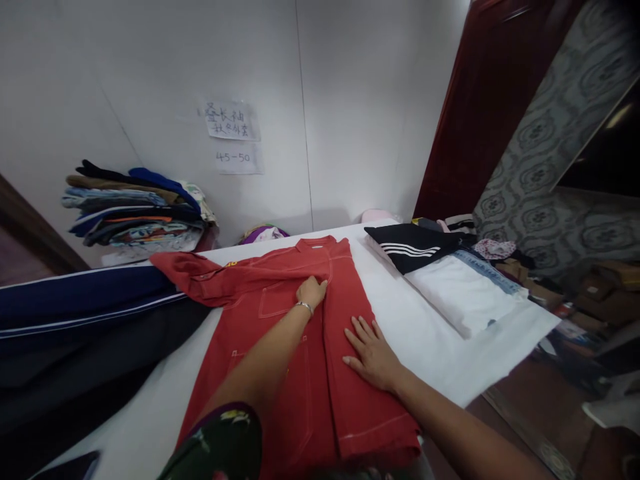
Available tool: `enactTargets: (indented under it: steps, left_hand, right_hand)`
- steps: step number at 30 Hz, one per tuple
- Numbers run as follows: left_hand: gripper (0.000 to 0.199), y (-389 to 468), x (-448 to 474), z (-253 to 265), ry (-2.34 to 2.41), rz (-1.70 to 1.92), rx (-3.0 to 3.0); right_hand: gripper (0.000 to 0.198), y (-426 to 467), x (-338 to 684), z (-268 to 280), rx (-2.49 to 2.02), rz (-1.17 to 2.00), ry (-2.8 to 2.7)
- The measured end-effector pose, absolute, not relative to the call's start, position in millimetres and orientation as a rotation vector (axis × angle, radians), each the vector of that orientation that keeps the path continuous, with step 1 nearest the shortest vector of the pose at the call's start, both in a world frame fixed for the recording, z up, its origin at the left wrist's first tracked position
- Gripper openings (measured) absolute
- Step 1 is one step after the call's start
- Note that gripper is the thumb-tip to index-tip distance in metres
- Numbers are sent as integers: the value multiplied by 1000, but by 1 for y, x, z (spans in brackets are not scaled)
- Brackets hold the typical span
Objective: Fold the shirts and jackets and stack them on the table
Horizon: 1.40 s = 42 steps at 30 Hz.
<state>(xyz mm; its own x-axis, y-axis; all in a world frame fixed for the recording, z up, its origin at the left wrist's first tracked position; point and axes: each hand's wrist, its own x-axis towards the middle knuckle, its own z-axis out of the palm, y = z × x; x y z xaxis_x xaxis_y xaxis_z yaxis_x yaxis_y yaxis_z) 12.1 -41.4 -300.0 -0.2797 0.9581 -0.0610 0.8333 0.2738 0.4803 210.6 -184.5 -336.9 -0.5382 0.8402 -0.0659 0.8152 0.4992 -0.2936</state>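
A red long-sleeved jacket (280, 373) with white stitching lies on the white table, its collar toward the wall. Its right-hand part is folded inward in a long flap, while the left sleeve stretches out sideways. My left hand (311, 293), with a bracelet at the wrist, is closed on the cloth below the collar, at the folded flap's edge. Flat on the folded part, with fingers spread, rests my right hand (371, 353).
Navy and black garments (90, 313) lie at the left. A tall clothes pile (140, 213) stands behind them. Folded white and black clothing (460, 287) is on the table's right. Handwritten paper signs (227, 121) hang on the wall. Boxes (600, 287) stand at far right.
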Motion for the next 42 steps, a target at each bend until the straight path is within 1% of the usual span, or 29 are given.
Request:
enactTargets:
  steps: [4,8,15,20,22,25,27,30,33,37,42]
  left_hand:
    - [50,-29,14,-301,2258,574,1457]
    - [56,-18,15,-310,2266,672,1358]
    - [40,-16,10,-321,2277,847,1315]
    - [41,-32,5,-316,2310,816,1350]
    - [39,-38,6,-310,2309,819,1427]
    - [30,-42,9,-301,2246,874,1656]
    - [30,-41,10,-298,2152,909,1840]
    - [41,-37,8,-306,2061,809,2122]
    - [49,-35,2,-324,2092,614,2211]
    - [49,-38,-2,-340,2141,602,2170]
    - [46,-42,0,-341,2183,644,2199]
  right_hand:
    - [75,-185,210,-335,-1453,460,-2633]
    - [74,-186,210,-332,-1439,470,-2624]
    - [73,-186,209,-332,-1437,473,-2625]
    - [72,-185,209,-332,-1435,492,-2627]
    - [72,-186,210,-333,-1441,509,-2624]
    - [71,-184,209,-328,-1456,564,-2622]
    - [71,-178,208,-319,-1446,579,-2602]
    - [72,-157,201,-298,-1447,475,-2527]
    - [73,-123,191,-283,-1470,339,-2453]
    - [73,-68,177,-285,-1534,294,-2405]
    - [74,6,160,-293,-1684,310,-2388]
